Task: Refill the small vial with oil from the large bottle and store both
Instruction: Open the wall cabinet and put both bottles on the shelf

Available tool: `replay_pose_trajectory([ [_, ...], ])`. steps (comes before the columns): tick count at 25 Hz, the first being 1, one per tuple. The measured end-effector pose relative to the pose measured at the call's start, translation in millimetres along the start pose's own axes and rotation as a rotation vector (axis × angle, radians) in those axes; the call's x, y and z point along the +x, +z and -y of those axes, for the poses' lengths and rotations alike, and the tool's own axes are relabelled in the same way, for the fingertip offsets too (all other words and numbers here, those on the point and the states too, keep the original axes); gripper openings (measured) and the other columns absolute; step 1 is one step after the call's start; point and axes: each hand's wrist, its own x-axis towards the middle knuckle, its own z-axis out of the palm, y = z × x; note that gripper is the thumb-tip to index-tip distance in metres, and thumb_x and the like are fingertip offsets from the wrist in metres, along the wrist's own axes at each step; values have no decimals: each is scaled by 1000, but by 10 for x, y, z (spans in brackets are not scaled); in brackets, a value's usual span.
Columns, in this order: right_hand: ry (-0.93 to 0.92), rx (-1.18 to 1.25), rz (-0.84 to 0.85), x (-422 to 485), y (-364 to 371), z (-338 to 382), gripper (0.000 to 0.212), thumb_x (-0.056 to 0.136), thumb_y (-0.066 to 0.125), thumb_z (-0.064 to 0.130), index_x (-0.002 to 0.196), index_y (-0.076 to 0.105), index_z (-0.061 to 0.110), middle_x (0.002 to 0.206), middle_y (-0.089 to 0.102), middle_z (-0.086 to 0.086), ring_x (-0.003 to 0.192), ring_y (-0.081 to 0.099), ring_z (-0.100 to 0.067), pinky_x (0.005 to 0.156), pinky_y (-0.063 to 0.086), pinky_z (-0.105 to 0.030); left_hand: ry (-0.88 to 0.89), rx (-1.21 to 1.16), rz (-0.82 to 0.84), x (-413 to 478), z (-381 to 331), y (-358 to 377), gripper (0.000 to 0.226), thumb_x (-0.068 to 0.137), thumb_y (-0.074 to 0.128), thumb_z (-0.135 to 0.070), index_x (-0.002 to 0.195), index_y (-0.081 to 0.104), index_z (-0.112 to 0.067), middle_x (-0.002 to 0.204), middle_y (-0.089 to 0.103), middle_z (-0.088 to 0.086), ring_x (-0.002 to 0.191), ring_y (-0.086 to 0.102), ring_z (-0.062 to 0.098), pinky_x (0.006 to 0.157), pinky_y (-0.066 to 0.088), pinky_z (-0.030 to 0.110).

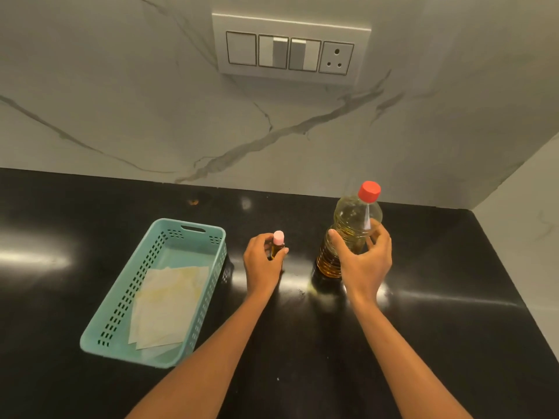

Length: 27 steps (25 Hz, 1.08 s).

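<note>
A large clear bottle (pixel 352 225) of yellow oil with a red cap stands upright on the black counter, right of centre. My right hand (pixel 363 261) wraps around its middle. To its left, a small vial (pixel 277 246) with a pink cap and amber oil inside stands upright, held between the fingers of my left hand (pixel 261 263). Both caps are on.
A teal perforated basket (pixel 121 303) lies on the counter at the left, with stained paper sheets (pixel 168 306) in its bottom. A marble wall with a switch panel (pixel 290 49) rises behind. The wall turns a corner at the right. Black counter (pixel 453 328) extends to the right.
</note>
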Motion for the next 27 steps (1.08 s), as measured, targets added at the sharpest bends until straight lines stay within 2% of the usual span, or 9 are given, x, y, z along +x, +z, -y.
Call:
replay_pose_trajectory([
  [5,-11,26,-5,59,75,7,64,71,83,48,124,55,26,114,63,10,104,62,-4,87,52,-20,-33,-32,43,21,44,19,36,80,84,-15,105,61,-28,98,68,-11,94,67,5,86,54,21],
  [7,-21,26,-29,57,80,34,55,72,84,45,117,57,29,108,65,12,100,63,0,84,53,-18,-69,-71,84,18,43,-14,36,81,84,-14,106,62,-27,97,67,-14,95,67,2,86,54,16],
  [10,-46,10,-43,-24,28,65,52,72,84,41,115,57,31,107,66,12,97,63,2,80,51,-12,-94,-76,139,-57,17,-134,34,81,83,-13,106,63,-24,100,67,-11,92,64,-4,76,50,6],
  [15,-93,-64,-9,-455,-116,161,54,69,85,39,115,62,23,105,67,10,97,65,-1,78,50,-8,-86,-116,160,-309,-60,-531,33,82,82,-13,108,64,-24,98,66,-15,90,61,-9,72,47,0],
  [18,-137,-77,-22,-843,-236,382,53,67,83,44,111,62,24,98,66,12,91,65,-1,74,49,-5,-21,-168,123,-483,-183,-910,36,80,85,-20,105,63,-31,99,68,-18,92,65,-7,71,48,2],
  [23,-154,-43,-57,-1507,-370,948,61,63,80,51,113,63,22,95,67,12,87,65,0,74,49,-15,129,-290,85,-774,-523,-1780,35,79,86,-22,105,66,-32,99,69,-21,90,66,-17,73,49,1],
  [25,-165,-26,-50,-1697,-401,1244,58,64,82,48,112,65,20,95,70,8,88,65,-2,73,49,-16,210,-313,72,-850,-750,-2182,34,77,87,-26,103,68,-34,100,72,-20,93,69,-10,79,54,9],
  [27,-178,8,-27,-1848,-432,1619,52,63,83,48,107,65,25,93,71,10,87,67,-5,76,53,-23,297,-319,74,-895,-1045,-2626,32,75,88,-27,101,70,-33,97,75,-19,91,71,-4,80,55,11],
])
